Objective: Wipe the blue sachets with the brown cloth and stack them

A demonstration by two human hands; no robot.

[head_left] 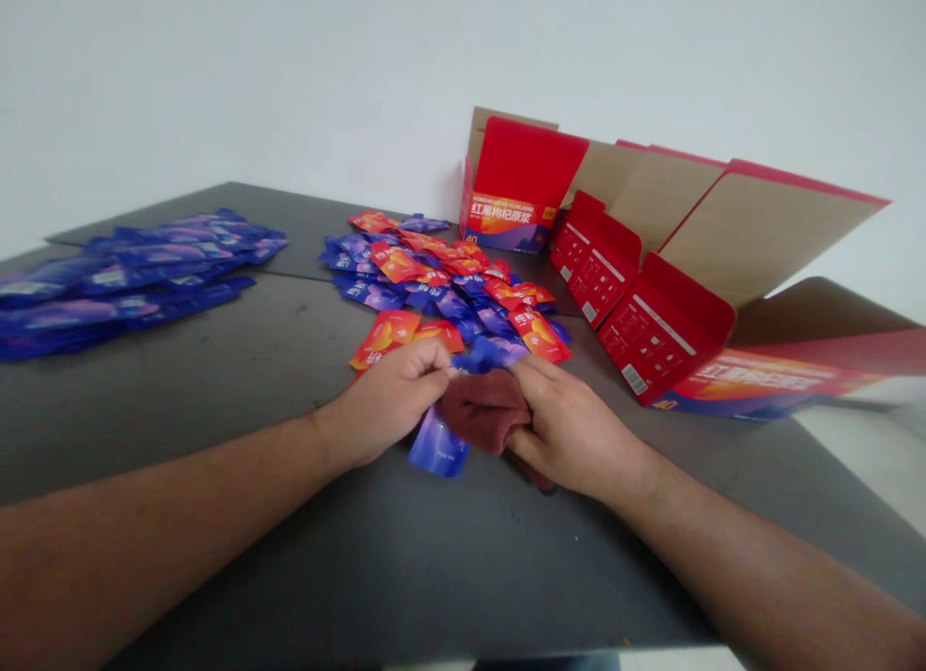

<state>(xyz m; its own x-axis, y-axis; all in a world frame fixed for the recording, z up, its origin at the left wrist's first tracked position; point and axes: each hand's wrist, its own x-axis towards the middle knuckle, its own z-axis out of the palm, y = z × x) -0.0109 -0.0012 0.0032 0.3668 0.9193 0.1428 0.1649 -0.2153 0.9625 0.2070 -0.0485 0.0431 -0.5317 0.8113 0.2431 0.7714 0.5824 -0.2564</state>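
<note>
While both forearms reach in from the lower corners and converge over the table [311, 536], the left hand [391, 396] and right hand [575, 425] face each other, wrists fairly straight and fingers curled inward. The left grip pinches the upper edge of a blue sachet [440, 446] between thumb and bent fingers. The right grip is closed around a brown cloth [481, 406], its fingertips curled round it; the cloth lies across the sachet, hiding its middle, while the lower end hangs out below, between the two grips.

To the right of the right grip and beyond it, printed red cartons [669, 329] stand in a slanting row with their flaps raised, tan on the inner faces. The nearest, at the far right, is blurred; the farthest [510, 218] stands against the wall [238, 83]. Their walls and flaps block the view inside, so the contents cannot be told.

Directly beyond both grips spreads a loose heap of orange and blue sachets [441, 276]; its near edge almost meets the fingers, and orange sachets [394, 329] lie just past the left hand, partly covered by it. Well to the left of the left grip, blue pouches [137, 266] lie piled in overlapping layers.
</note>
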